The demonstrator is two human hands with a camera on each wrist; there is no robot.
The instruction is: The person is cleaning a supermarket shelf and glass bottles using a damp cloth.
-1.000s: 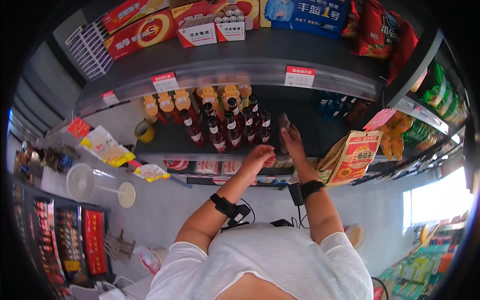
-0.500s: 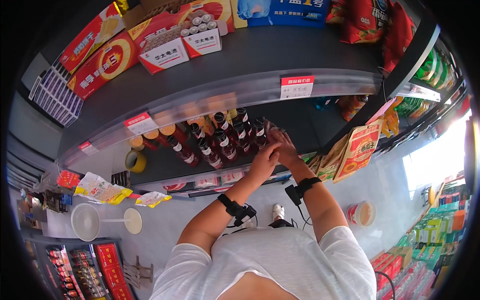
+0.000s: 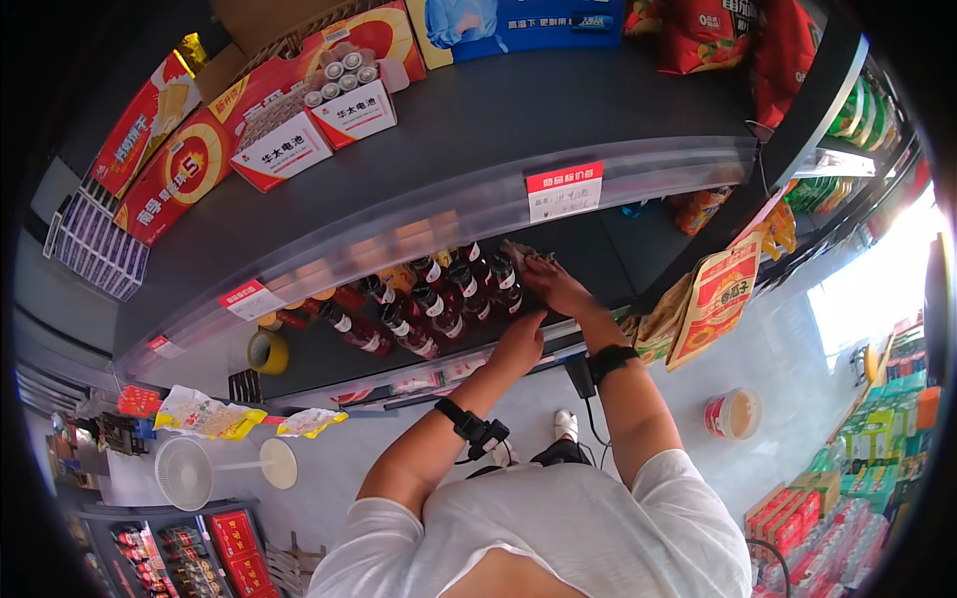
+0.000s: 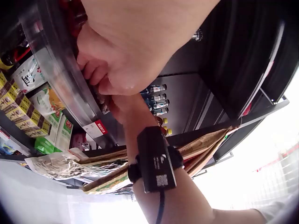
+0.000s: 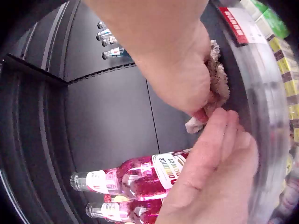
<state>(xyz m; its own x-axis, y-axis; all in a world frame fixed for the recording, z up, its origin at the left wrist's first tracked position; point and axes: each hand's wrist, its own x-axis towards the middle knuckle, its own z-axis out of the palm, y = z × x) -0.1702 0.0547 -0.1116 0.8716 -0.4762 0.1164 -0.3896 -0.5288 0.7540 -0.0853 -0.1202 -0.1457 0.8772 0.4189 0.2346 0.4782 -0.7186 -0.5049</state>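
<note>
A greyish cloth (image 5: 218,79) is gripped in my right hand (image 3: 560,289), low over the dark lower shelf (image 3: 608,264). In the head view the cloth sits right beside the end of a group of dark red drink bottles (image 3: 436,307). The right wrist view shows a bottle with a white label (image 5: 140,178) close by, lying across the lower part of that view. My left hand (image 3: 520,344) is at the shelf's front edge, fingers loosely bent and holding nothing. From the left wrist view, that hand (image 4: 117,56) overlaps the right forearm behind it.
An upper shelf with a clear front rail (image 3: 658,179) overhangs the bottles, carrying battery boxes (image 3: 354,115). Brown snack bags (image 3: 713,299) hang at the right, and a yellow tape roll (image 3: 266,352) sits left. Blue bottles (image 4: 156,100) stand deeper on the lower shelf.
The head view has shifted, with the shelf tilting. My right hand has brought the cloth leftward, up to the bottles. My left hand met the right half a second ago and is now lower, apart from it.
</note>
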